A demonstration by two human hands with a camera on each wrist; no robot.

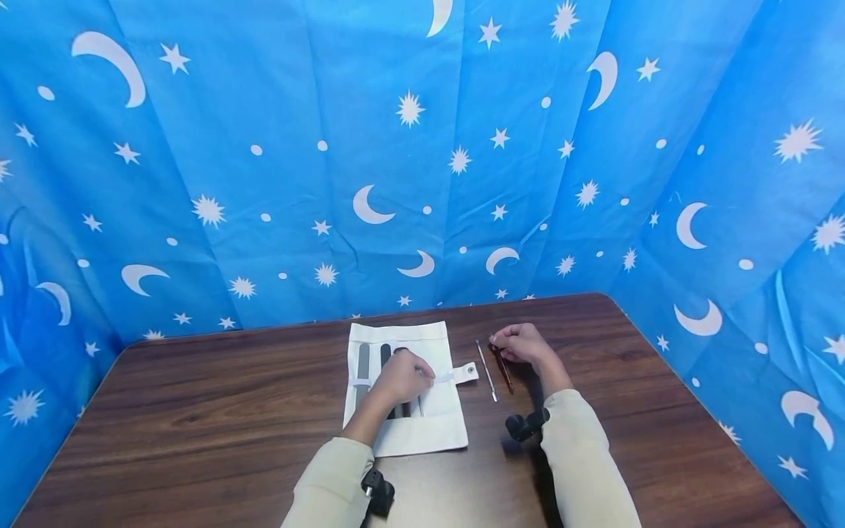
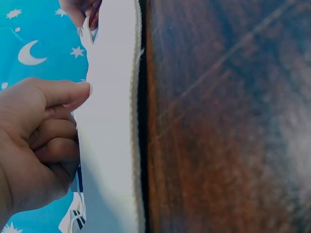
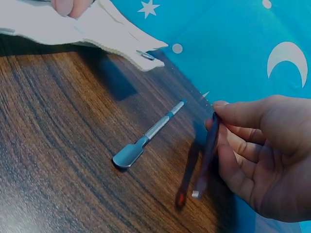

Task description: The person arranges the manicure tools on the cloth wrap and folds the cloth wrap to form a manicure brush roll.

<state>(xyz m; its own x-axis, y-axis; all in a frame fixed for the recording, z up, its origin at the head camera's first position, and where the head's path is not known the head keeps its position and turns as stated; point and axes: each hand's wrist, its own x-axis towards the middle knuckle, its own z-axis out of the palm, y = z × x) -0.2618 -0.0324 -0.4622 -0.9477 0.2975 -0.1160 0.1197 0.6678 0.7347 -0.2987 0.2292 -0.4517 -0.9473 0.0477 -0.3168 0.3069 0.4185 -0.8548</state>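
Observation:
A white cloth pouch [image 1: 429, 433] lies unfolded on the table. It holds a grey nail file [image 1: 363, 359] and a black file [image 1: 386, 355] among several slim tools. My left hand [image 1: 403, 378] reaches over it, fingers curled, thumb and forefinger pinching the white elastic band [image 1: 446, 378]; the fingertips are partly hidden in the left wrist view. On the right, my right hand [image 1: 521, 343] pinches one end of a slim dark-red tool [image 3: 209, 155] with a pale tip, tilted just above the table. Left of it lies a metal cuticle pusher [image 3: 155, 130].
The pouch's tab with a metal snap [image 1: 470, 371] sticks out towards the cuticle pusher. The brown wooden table [image 1: 218, 425] ends at a blue curtain [image 1: 277, 183] with moons and stars. A black wrist camera [image 1: 524, 425] sits by the right sleeve.

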